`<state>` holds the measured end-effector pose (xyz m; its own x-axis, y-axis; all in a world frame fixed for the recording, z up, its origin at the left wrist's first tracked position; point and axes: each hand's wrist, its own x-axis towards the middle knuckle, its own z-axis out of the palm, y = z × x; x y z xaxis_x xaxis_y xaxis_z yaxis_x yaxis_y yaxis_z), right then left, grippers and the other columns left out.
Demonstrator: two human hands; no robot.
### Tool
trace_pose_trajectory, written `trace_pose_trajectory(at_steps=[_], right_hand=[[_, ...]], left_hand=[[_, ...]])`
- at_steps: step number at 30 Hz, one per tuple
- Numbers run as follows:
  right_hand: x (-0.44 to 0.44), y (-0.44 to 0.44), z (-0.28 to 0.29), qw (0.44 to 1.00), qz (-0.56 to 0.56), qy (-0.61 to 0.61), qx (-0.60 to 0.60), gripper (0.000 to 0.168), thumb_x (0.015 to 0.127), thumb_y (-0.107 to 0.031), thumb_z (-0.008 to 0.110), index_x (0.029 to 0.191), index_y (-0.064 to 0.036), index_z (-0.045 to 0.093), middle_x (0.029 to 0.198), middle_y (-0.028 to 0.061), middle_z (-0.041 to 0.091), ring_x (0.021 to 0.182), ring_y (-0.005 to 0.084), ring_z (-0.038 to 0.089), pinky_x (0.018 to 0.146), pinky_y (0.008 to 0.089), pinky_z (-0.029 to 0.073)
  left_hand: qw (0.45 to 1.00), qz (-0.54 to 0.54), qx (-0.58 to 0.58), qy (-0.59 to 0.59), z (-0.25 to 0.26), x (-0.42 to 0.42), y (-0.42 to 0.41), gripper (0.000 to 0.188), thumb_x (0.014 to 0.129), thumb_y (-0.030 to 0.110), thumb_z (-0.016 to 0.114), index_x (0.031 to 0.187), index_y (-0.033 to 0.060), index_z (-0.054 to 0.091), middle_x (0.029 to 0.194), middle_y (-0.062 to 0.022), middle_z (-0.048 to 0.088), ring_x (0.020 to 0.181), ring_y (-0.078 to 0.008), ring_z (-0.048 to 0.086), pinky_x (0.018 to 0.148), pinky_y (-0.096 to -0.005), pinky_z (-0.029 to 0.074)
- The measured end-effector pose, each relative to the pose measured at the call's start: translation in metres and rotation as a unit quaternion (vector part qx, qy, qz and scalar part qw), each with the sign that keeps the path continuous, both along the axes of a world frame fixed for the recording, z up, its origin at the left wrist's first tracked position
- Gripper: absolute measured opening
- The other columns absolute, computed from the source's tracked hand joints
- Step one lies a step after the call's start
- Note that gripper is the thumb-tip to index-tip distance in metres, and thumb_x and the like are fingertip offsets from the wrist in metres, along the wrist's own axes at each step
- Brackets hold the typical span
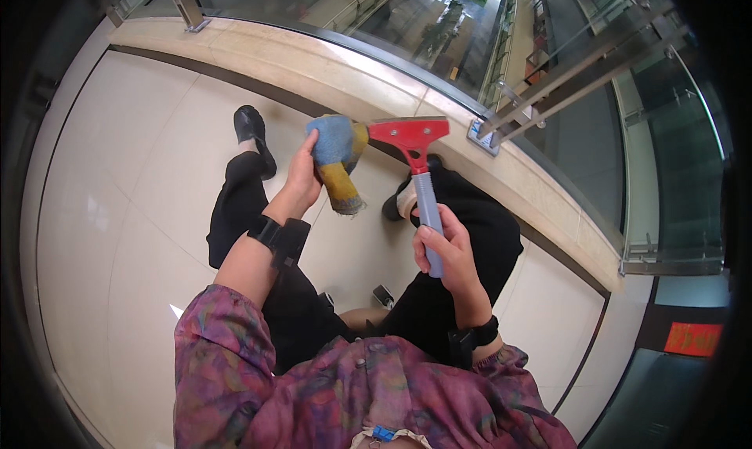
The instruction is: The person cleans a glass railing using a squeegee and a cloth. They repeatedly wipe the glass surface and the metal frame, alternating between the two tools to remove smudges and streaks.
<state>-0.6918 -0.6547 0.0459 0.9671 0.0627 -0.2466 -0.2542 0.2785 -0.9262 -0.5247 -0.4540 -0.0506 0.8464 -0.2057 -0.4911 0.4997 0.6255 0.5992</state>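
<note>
My left hand (305, 173) grips a bunched blue and yellow cloth (333, 146), whose frayed end hangs down. In my right hand (447, 244) is the grey ribbed handle of a scraper (410, 135) with a red head. The scraper stands handle down, its straight blade edge at the top, facing away from me. At its left corner the red head meets or overlaps the yellow part of the cloth; whether they touch firmly I cannot tell.
Beyond my feet runs a low beige stone ledge (264, 47) carrying a glass railing with metal posts (187, 5). A lower level shows through the glass. My legs are spread over pale floor tiles (147, 155). A red sign (693, 338) is at the far right.
</note>
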Motion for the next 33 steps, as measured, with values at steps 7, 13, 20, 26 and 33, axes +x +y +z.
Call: trace_pose_trajectory(at_steps=[7, 13, 20, 26, 33], right_hand=[[-0.021, -0.017, -0.005, 0.997, 0.064, -0.038, 0.020, 0.031, 0.085, -0.017, 0.054, 0.110, 0.002, 0.051, 0.067, 0.0026, 0.051, 0.055, 0.0087, 0.048, 0.052, 0.0222, 0.038], [-0.050, -0.038, -0.002, 0.989, 0.084, -0.085, 0.087, 0.040, 0.083, -0.023, 0.057, 0.113, 0.002, 0.049, 0.064, 0.0037, 0.051, 0.054, 0.0092, 0.046, 0.052, 0.0223, 0.037], [-0.115, -0.095, -0.001, 0.960, -0.008, -0.185, 0.209, 0.056, 0.080, -0.032, 0.064, 0.115, 0.006, 0.042, 0.056, 0.0017, 0.043, 0.044, 0.0093, 0.039, 0.039, 0.0211, 0.031], [-0.168, -0.137, -0.022, 0.951, -0.112, -0.184, 0.223, 0.038, 0.091, -0.029, 0.043, 0.113, 0.001, 0.041, 0.054, -0.0002, 0.040, 0.042, 0.0089, 0.035, 0.041, 0.0210, 0.028], [-0.203, -0.134, -0.011, 0.930, -0.167, -0.185, 0.270, 0.033, 0.094, -0.028, 0.033, 0.114, -0.002, 0.039, 0.052, -0.0009, 0.039, 0.043, 0.0084, 0.034, 0.042, 0.0214, 0.029]], left_hand=[[1.000, -0.005, 0.000, -0.006, -0.026, -0.034, -0.003, 0.047, 0.092, 0.036, 0.045, 0.123, 0.0008, 0.044, 0.123, -0.0125, 0.051, 0.112, -0.0255, 0.050, 0.098, -0.0392, 0.036], [1.000, -0.008, -0.004, -0.010, -0.032, -0.073, -0.001, 0.050, 0.091, 0.037, 0.047, 0.125, 0.0016, 0.041, 0.127, -0.0142, 0.047, 0.116, -0.0296, 0.046, 0.100, -0.0447, 0.034], [0.995, -0.068, 0.070, -0.031, 0.006, -0.092, -0.007, 0.042, 0.093, 0.033, 0.046, 0.118, 0.0004, 0.049, 0.116, -0.0095, 0.056, 0.107, -0.0220, 0.053, 0.095, -0.0357, 0.039], [0.988, -0.105, 0.097, -0.066, 0.078, -0.074, -0.040, 0.047, 0.090, 0.039, 0.048, 0.120, 0.0037, 0.049, 0.117, -0.0090, 0.056, 0.108, -0.0231, 0.053, 0.096, -0.0387, 0.039], [0.986, -0.098, 0.019, -0.135, 0.117, -0.040, -0.081, 0.051, 0.091, 0.039, 0.045, 0.127, 0.0032, 0.040, 0.126, -0.0132, 0.047, 0.115, -0.0287, 0.046, 0.100, -0.0446, 0.035]])
